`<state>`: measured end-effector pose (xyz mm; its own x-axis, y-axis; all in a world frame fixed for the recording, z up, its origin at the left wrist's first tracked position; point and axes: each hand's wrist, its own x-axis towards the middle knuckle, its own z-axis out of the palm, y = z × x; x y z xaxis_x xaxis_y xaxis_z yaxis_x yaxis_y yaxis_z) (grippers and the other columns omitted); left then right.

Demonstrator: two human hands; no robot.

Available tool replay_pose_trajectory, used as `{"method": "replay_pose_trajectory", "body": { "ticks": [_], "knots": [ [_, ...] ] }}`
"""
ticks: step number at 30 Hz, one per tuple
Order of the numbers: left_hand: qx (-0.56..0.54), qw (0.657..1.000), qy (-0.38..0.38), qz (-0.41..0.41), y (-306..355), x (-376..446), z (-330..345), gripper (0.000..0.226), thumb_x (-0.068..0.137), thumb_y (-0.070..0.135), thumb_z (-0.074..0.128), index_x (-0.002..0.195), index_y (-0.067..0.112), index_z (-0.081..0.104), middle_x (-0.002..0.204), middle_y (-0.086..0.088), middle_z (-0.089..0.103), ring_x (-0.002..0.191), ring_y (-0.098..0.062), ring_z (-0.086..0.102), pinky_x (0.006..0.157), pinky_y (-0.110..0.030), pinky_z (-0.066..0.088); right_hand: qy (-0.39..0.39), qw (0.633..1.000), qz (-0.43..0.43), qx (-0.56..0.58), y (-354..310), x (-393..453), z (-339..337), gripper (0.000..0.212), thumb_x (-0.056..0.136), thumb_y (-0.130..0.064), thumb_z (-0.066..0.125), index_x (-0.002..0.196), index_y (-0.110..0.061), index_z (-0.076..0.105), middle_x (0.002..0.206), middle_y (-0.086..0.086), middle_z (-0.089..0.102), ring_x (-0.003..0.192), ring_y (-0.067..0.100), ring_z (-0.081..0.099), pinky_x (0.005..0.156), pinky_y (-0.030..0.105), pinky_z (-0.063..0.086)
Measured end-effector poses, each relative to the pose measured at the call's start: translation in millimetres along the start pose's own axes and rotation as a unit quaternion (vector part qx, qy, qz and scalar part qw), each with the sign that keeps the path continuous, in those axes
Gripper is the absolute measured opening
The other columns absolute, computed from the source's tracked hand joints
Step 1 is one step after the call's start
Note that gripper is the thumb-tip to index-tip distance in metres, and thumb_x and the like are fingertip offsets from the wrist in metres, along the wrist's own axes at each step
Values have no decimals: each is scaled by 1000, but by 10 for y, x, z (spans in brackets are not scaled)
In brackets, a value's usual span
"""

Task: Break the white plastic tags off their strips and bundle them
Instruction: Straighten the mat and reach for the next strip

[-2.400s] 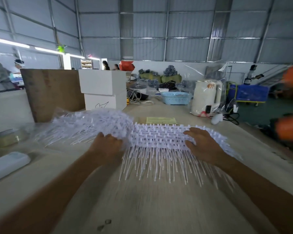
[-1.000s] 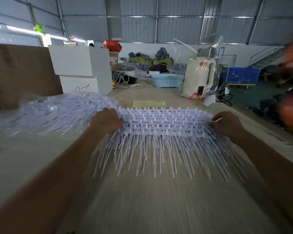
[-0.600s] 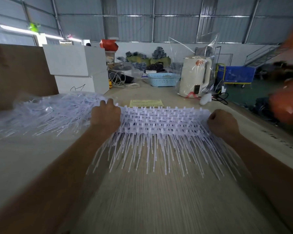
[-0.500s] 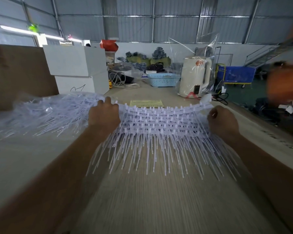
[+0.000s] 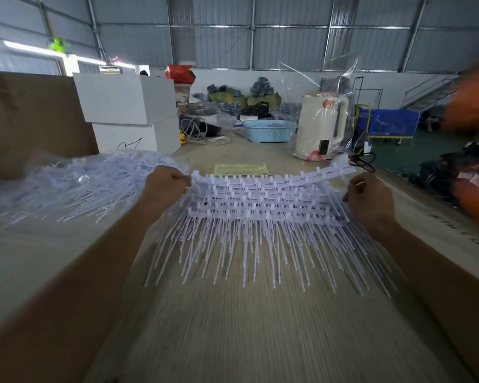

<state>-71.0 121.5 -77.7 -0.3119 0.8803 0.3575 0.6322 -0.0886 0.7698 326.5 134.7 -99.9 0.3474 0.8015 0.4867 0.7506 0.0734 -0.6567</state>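
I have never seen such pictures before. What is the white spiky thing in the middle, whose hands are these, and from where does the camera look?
There is no machine here. A person works with two bare hands, and one wide-angle camera worn on the head looks forward and down, so both forearms enter from below.

The left hand and the right hand each grip one end of a stack of white plastic tag strips. Flat bands run across, and many thin white pins hang from them toward the person, over the pale wooden table.

To the left lies a loose pile of white plastic tags. Farther back on the table lie a yellow paper sheet, a light blue plastic basket, a cream electric kettle and stacked white boxes. The orange blur at the right edge is too unclear to name.
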Motion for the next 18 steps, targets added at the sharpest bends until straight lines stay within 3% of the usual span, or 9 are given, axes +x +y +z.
{"method": "replay_pose_trajectory", "body": {
  "ticks": [2,5,9,12,14,18],
  "knots": [
    [-36,999,-9,-11,-24,1,-18,20,88,6,64,75,19,74,79,-10,73,65,-22,62,60,-28,48,-13,1000,-2,4,-9,-13,5,8,99,-15,48,102,-14,56,95,12,73,86,36,66,79,48,56],
    [-6,1000,0,-14,-62,23,-26,20,89,3,63,102,13,75,97,-16,74,91,-37,68,77,-43,56,11,999,-36,-15,-34,-41,-11,12,101,-16,46,103,-11,56,101,18,67,90,39,62,78,47,53],
    [3,1000,17,-15,-53,39,-41,39,88,-2,52,69,25,71,72,-2,71,77,-20,69,65,-29,55,49,995,-73,-54,-66,-54,-67,14,99,-13,49,101,-8,61,111,20,62,103,43,56,86,51,50],
    [-80,995,48,-40,-14,24,-49,32,85,-5,55,73,19,72,74,-3,73,61,-3,65,53,-18,50,72,991,-73,-85,-106,-87,-71,13,98,-13,48,101,-7,59,110,20,60,105,42,53,86,52,48],
    [-169,984,41,-30,13,-2,-68,27,85,-9,56,86,12,74,72,-5,72,54,-3,61,48,-15,45,35,990,-58,-124,-140,-97,-43,10,97,-14,45,98,-9,53,103,18,59,101,40,55,85,49,45],
    [-296,955,11,-31,71,-39,-140,28,94,-1,60,111,16,72,83,-5,72,73,-11,65,58,-19,51,-65,980,-18,-186,-136,-96,-9,8,97,-18,42,95,-10,45,88,12,58,87,35,58,81,44,45]
  ]
}}
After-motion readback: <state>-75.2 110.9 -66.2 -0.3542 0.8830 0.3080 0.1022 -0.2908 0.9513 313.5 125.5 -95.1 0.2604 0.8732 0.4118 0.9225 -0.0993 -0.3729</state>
